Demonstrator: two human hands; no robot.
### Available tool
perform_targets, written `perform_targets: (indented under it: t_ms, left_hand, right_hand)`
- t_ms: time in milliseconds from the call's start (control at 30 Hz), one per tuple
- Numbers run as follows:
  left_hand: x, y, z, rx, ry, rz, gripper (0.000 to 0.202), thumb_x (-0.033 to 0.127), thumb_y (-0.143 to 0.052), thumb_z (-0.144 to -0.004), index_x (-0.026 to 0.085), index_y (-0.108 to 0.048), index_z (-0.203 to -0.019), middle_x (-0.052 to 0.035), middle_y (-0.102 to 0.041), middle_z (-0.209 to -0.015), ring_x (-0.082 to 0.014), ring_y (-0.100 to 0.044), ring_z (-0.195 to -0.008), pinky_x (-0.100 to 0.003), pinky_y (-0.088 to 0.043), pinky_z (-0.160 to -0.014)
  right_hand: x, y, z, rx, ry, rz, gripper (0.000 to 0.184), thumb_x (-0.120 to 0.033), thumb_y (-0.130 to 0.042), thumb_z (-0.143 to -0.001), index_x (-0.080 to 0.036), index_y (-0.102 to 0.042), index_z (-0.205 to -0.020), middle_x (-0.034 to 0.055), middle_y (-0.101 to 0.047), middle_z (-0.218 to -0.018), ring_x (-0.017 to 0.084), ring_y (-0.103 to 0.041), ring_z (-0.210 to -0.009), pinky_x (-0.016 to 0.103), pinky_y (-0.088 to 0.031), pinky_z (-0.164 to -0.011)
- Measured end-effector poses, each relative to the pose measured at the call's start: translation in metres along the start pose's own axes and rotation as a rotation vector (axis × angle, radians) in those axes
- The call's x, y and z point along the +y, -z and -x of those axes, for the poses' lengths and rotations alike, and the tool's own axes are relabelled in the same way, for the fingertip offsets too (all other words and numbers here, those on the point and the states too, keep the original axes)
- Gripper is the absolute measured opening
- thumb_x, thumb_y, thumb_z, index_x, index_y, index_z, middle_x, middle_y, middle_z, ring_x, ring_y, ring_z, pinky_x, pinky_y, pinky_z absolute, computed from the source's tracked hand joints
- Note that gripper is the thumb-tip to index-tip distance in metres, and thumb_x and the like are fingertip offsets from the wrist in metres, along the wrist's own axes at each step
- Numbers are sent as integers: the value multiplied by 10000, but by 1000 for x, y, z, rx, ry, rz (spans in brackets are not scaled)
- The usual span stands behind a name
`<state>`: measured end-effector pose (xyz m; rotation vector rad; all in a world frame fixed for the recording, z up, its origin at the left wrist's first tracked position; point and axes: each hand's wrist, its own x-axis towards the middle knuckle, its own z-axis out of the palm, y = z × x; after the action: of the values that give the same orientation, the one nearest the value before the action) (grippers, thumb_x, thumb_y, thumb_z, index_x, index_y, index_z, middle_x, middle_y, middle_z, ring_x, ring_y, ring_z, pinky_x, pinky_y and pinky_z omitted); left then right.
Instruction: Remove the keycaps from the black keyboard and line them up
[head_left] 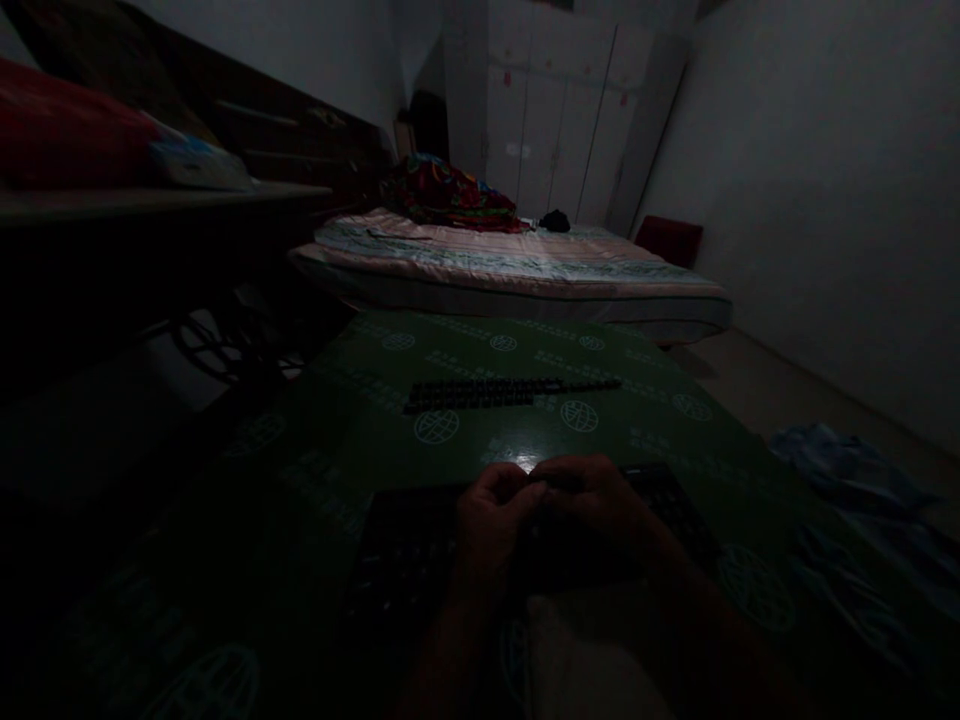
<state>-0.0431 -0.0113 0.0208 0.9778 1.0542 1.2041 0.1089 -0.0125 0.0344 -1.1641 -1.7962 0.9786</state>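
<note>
A black keyboard (pixel 405 550) lies across the near part of the green table, and both my hands are above its middle. My left hand (pixel 491 510) is closed, its thumb and fingertips pinched together. Against it, fingertips meeting, is my right hand (pixel 600 495), also closed in a pinch. Something small and dark seems to be between the fingers, but the dim light hides what it is. Beyond the hands, loose black keycaps (pixel 472 396) are laid out in rows on the table. The hands and forearms cover the middle of the keyboard.
The green table (pixel 337 430) has printed globe marks. Behind it stands a bed (pixel 525 265) with a dark red patterned blanket (pixel 450 195). A shelf (pixel 285 192) is at left, crumpled cloth (pixel 847 465) at right. Pale fabric (pixel 585 660) shows at the bottom.
</note>
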Motion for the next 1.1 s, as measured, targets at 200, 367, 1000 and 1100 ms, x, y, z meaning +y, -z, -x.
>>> perform_targets:
  t_ms: [200, 367, 1000, 1100]
  left_hand:
    - [0, -1, 0, 7, -8, -37, 276, 297, -723, -542, 147, -588, -731, 17, -618, -652, -118, -577, -580, -205, -443, -548]
    - [-2, -1, 0, 102, -13, -86, 279, 343, -681, -592, 151, -591, -774, -2, -647, -685, -121, -588, -581, -215, -445, -552]
    - [4, 0, 9, 24, 55, -103, 126, 277, -621, -636, 161, -592, -673, 3, -638, -594, -111, -542, -527, -203, -411, -520]
    - [3, -1, 11, 16, 65, -117, 120, 272, -618, -640, 160, -593, -673, 4, -633, -588, -114, -539, -528, -205, -408, -522]
  right_hand:
    - [-3, 8, -7, -27, -34, 40, 200, -212, -583, -692, -175, -684, -860, -7, -645, -708, 116, -562, -607, 201, -423, -546]
    - [25, 29, -42, 57, -92, 146, 202, -274, -614, -667, -160, -681, -820, -40, -544, -503, 79, -465, -429, 185, -352, -435]
    - [117, 53, -136, 195, -231, 421, 167, -184, -618, -613, -176, -718, -746, -20, -576, -512, 100, -482, -456, 205, -339, -457]
    - [120, 52, -140, 206, -231, 452, 173, -176, -627, -619, -183, -721, -764, -1, -614, -576, 121, -523, -508, 225, -373, -504]
